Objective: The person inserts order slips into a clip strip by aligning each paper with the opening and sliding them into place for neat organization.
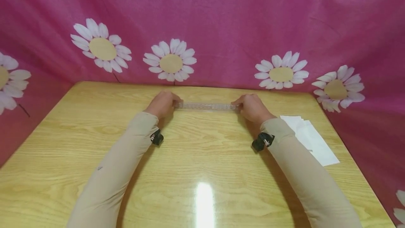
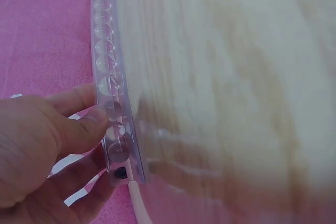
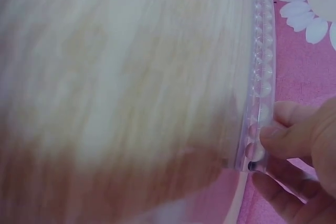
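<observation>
A long, narrow clear plastic tube (image 1: 207, 106) with a row of clear round beads along it lies crosswise between my two hands at the far part of the table. At its left end my left hand (image 1: 163, 104) pinches it between thumb and fingers. My right hand (image 1: 252, 107) grips the right end the same way. In the left wrist view, the tube (image 2: 109, 61) shows a small dark spot at its end, below the left hand (image 2: 47, 150). A similar dark spot sits at the other end of the tube (image 3: 261, 77), by the right hand (image 3: 299, 145).
White paper sheets (image 1: 311, 141) lie on the wooden table (image 1: 205, 157) to the right, partly behind the right sleeve. A pink curtain (image 1: 221, 27) with daisies hangs around the back and sides. Each wrist wears a black camera (image 1: 263, 141).
</observation>
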A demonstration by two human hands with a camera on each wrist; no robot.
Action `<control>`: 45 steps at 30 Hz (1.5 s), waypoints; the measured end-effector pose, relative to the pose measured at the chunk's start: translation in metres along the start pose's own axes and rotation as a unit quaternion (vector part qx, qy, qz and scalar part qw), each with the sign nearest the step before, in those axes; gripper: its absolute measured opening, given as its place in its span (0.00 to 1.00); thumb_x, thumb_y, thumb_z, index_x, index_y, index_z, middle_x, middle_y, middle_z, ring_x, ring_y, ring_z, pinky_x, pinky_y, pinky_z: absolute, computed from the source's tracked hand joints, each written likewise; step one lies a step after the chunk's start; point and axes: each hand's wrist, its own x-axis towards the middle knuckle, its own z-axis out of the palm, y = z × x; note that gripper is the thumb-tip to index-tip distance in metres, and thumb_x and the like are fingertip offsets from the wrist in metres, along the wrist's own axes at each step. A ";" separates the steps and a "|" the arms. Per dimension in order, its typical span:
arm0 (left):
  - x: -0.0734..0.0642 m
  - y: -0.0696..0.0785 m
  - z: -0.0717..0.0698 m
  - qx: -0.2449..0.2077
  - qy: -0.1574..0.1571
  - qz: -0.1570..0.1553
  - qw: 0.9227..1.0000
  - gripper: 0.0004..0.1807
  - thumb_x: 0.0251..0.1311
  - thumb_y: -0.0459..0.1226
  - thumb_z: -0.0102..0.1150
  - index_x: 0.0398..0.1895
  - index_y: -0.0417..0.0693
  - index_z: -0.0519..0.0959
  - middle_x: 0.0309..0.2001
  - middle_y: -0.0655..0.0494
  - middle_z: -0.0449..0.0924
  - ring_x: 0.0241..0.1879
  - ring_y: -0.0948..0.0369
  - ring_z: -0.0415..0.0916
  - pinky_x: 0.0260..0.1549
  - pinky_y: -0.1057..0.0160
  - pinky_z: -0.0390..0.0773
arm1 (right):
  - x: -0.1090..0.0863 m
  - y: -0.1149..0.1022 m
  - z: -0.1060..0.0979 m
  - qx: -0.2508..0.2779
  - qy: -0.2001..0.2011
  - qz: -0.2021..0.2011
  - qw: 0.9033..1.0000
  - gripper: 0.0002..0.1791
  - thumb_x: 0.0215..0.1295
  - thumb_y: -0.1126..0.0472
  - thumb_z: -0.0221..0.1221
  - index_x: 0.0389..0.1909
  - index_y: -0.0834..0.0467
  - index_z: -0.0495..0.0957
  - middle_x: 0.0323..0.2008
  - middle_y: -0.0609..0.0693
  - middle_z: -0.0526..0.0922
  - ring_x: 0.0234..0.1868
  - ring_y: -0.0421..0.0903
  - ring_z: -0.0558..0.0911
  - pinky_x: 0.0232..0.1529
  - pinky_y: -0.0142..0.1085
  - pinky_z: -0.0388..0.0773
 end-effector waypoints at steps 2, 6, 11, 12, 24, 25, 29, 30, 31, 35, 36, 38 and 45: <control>-0.003 0.001 0.000 -0.003 0.006 0.001 1.000 0.23 0.61 0.21 0.54 0.54 0.45 0.87 0.51 0.43 0.89 0.53 0.48 0.84 0.59 0.50 0.82 | -0.001 -0.002 0.000 0.000 -0.001 -0.001 1.000 0.21 0.63 0.76 0.59 0.53 0.59 0.87 0.51 0.61 0.89 0.52 0.56 0.86 0.55 0.48 0.84; -0.010 0.001 -0.002 -0.005 0.014 0.003 1.000 0.20 0.63 0.23 0.56 0.54 0.45 0.87 0.50 0.43 0.89 0.52 0.48 0.85 0.58 0.49 0.83 | -0.003 -0.006 0.000 0.010 -0.010 0.004 1.000 0.21 0.63 0.78 0.58 0.53 0.59 0.87 0.53 0.60 0.89 0.55 0.57 0.86 0.60 0.49 0.83; -0.014 0.002 -0.001 0.005 0.017 0.018 1.000 0.17 0.65 0.24 0.58 0.52 0.45 0.88 0.51 0.44 0.90 0.54 0.47 0.85 0.59 0.50 0.82 | -0.008 -0.010 -0.004 0.027 -0.035 0.021 0.999 0.21 0.64 0.77 0.59 0.53 0.59 0.87 0.55 0.59 0.88 0.58 0.57 0.84 0.64 0.50 0.81; -0.015 0.002 -0.001 0.008 0.019 0.024 1.000 0.17 0.65 0.25 0.58 0.51 0.44 0.88 0.50 0.44 0.90 0.54 0.47 0.86 0.59 0.50 0.82 | -0.009 -0.011 -0.005 0.028 -0.039 0.025 0.999 0.21 0.64 0.76 0.59 0.53 0.58 0.88 0.55 0.59 0.88 0.58 0.57 0.83 0.64 0.50 0.81; -0.018 0.005 -0.002 0.007 -0.001 0.045 0.999 0.18 0.65 0.23 0.55 0.51 0.45 0.89 0.47 0.46 0.91 0.43 0.54 0.82 0.51 0.54 0.83 | -0.018 -0.010 -0.010 0.034 -0.043 0.026 0.998 0.19 0.67 0.75 0.57 0.53 0.58 0.88 0.55 0.60 0.88 0.60 0.56 0.83 0.64 0.50 0.81; -0.019 0.005 -0.003 0.005 -0.003 0.047 0.999 0.19 0.65 0.23 0.55 0.51 0.45 0.89 0.47 0.46 0.91 0.42 0.55 0.81 0.50 0.54 0.82 | -0.018 -0.010 -0.009 0.035 -0.041 0.023 0.998 0.19 0.67 0.75 0.56 0.53 0.58 0.88 0.54 0.59 0.89 0.60 0.56 0.83 0.64 0.49 0.81; -0.023 0.005 -0.002 -0.004 -0.010 0.047 0.999 0.21 0.64 0.21 0.52 0.51 0.45 0.89 0.45 0.47 0.91 0.36 0.58 0.76 0.45 0.58 0.79 | -0.024 -0.010 -0.009 0.037 -0.035 0.011 0.999 0.20 0.66 0.76 0.56 0.51 0.58 0.89 0.53 0.59 0.89 0.57 0.55 0.84 0.61 0.48 0.83; -0.025 0.006 -0.002 -0.007 -0.013 0.045 0.999 0.22 0.63 0.20 0.52 0.51 0.45 0.89 0.43 0.48 0.91 0.35 0.58 0.75 0.44 0.59 0.78 | -0.025 -0.010 -0.009 0.037 -0.035 0.009 0.999 0.19 0.66 0.76 0.56 0.50 0.58 0.89 0.52 0.59 0.89 0.57 0.55 0.85 0.61 0.49 0.83; -0.025 0.007 -0.002 -0.011 -0.018 0.042 0.999 0.23 0.62 0.19 0.51 0.52 0.46 0.89 0.41 0.48 0.91 0.33 0.58 0.72 0.42 0.60 0.76 | -0.026 -0.009 -0.009 0.034 -0.033 0.007 0.999 0.19 0.65 0.76 0.56 0.50 0.59 0.89 0.52 0.59 0.90 0.56 0.54 0.85 0.60 0.49 0.83; -0.027 0.009 -0.003 -0.008 -0.024 0.056 0.998 0.23 0.61 0.19 0.52 0.51 0.44 0.89 0.41 0.47 0.91 0.31 0.58 0.71 0.42 0.59 0.75 | -0.030 -0.008 -0.008 0.028 -0.028 -0.002 0.999 0.20 0.64 0.76 0.56 0.49 0.59 0.89 0.50 0.59 0.90 0.53 0.53 0.86 0.57 0.48 0.84; -0.028 0.009 -0.003 -0.008 -0.024 0.061 0.998 0.22 0.62 0.19 0.53 0.51 0.44 0.89 0.43 0.47 0.91 0.33 0.58 0.75 0.43 0.58 0.78 | -0.031 -0.007 -0.008 0.028 -0.027 -0.005 0.999 0.20 0.64 0.76 0.55 0.49 0.59 0.90 0.50 0.58 0.91 0.52 0.53 0.86 0.56 0.47 0.84; -0.030 0.007 -0.003 -0.007 -0.024 0.071 0.997 0.18 0.64 0.22 0.56 0.50 0.44 0.89 0.47 0.47 0.91 0.39 0.57 0.83 0.48 0.56 0.83 | -0.033 -0.007 -0.007 0.028 -0.027 -0.010 0.999 0.21 0.64 0.77 0.54 0.48 0.58 0.90 0.49 0.58 0.91 0.51 0.52 0.86 0.55 0.46 0.84; -0.034 0.004 -0.005 -0.014 -0.029 0.082 0.996 0.14 0.67 0.27 0.62 0.51 0.46 0.89 0.50 0.47 0.90 0.52 0.50 0.87 0.54 0.50 0.86 | -0.036 -0.007 -0.010 0.013 -0.027 -0.017 0.999 0.19 0.64 0.76 0.58 0.48 0.59 0.90 0.49 0.58 0.91 0.53 0.55 0.87 0.57 0.49 0.84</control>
